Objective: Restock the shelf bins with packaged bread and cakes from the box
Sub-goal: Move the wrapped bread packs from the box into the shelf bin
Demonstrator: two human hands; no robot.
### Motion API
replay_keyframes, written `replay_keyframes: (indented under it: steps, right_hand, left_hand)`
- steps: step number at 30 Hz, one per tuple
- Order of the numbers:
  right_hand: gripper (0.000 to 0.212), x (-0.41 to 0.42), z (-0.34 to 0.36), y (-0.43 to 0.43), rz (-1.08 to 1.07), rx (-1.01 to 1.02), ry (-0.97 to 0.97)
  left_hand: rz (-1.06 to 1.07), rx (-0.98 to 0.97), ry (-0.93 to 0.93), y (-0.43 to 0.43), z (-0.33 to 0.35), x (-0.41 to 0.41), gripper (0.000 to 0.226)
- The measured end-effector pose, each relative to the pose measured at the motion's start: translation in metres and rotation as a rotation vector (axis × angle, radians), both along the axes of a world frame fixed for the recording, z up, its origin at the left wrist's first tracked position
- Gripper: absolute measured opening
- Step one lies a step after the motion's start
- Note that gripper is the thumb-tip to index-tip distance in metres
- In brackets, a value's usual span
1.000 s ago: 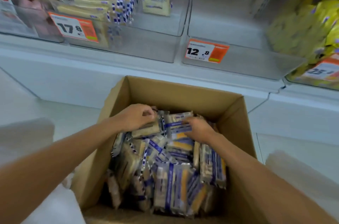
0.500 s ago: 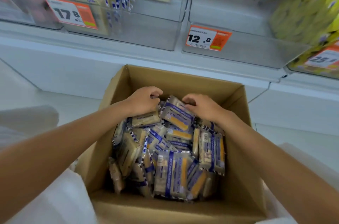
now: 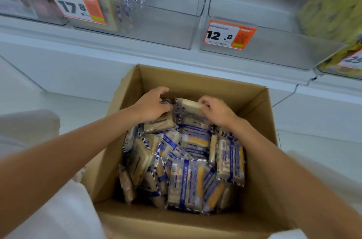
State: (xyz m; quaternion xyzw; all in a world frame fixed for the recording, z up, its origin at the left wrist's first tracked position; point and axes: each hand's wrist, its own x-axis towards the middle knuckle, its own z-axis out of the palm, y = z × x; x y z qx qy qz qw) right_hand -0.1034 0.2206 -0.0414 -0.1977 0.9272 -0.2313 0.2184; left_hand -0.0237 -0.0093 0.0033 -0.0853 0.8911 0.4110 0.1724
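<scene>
Both arms are stretched into the cardboard box [image 3: 254,105], left hand [image 3: 151,106] curled on a bread pack [image 3: 159,123], right hand [image 3: 217,111] pinching another pack [image 3: 191,105] at the far wall, the clear 12.8 bin [image 3: 274,46] seen above.

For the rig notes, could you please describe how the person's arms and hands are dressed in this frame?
Both forearms are bare: no sleeves, gloves, watch or bracelet show. The left hand and right hand carry no visible rings or markings. Any sleeve above the forearms lies outside the frame.
</scene>
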Motion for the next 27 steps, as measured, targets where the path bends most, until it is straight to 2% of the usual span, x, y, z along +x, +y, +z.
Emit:
replay_keyframes:
  steps: [3, 4, 6, 9, 11, 14, 16, 19, 20, 24, 27]
  right_hand:
    - [0.018, 0.008, 0.062, 0.007, -0.059, -0.297, -0.198]
    - [0.018, 0.015, 0.077, 0.009, -0.076, -0.379, -0.254]
    - [0.021, 0.024, 0.093, 0.016, -0.114, -0.455, -0.306]
    - [0.021, 0.027, 0.093, 0.036, -0.216, -0.525, -0.335]
    - [0.025, 0.024, 0.077, 0.054, -0.295, -0.489, -0.313]
    - [0.032, 0.017, 0.03, 0.072, -0.388, -0.246, -0.247]
    - [0.048, 0.018, -0.008, 0.073, -0.441, -0.14, -0.284]
    - [0.078, 0.026, -0.051, 0.066, -0.547, -0.091, -0.366]
    - [0.079, 0.027, -0.058, 0.065, -0.578, -0.078, -0.353]
    - [0.052, 0.017, -0.055, 0.066, -0.537, -0.004, -0.242]
    - [0.032, 0.016, -0.026, 0.067, -0.458, -0.134, -0.202]
  left_hand:
    - [0.014, 0.24, -0.019, 0.018, 0.018, -0.005, 0.086]
    - [0.011, 0.346, -0.057, 0.023, 0.022, -0.007, 0.082]
    - [-0.028, 0.488, -0.138, 0.031, 0.027, -0.006, 0.059]
    - [0.043, 0.551, -0.186, 0.032, 0.026, -0.001, 0.051]
    - [0.178, 0.527, -0.175, 0.023, 0.019, 0.003, 0.044]
    - [0.318, 0.504, -0.181, 0.003, 0.005, 0.007, 0.04]
    - [0.381, 0.525, -0.21, -0.006, -0.002, 0.01, 0.042]
    - [0.432, 0.535, -0.227, -0.011, -0.007, 0.015, 0.036]
    - [0.441, 0.535, -0.229, -0.012, -0.008, 0.015, 0.035]
    - [0.496, 0.539, -0.215, -0.012, -0.01, 0.01, 0.035]
    - [0.553, 0.534, -0.177, -0.007, -0.01, 0.005, 0.033]
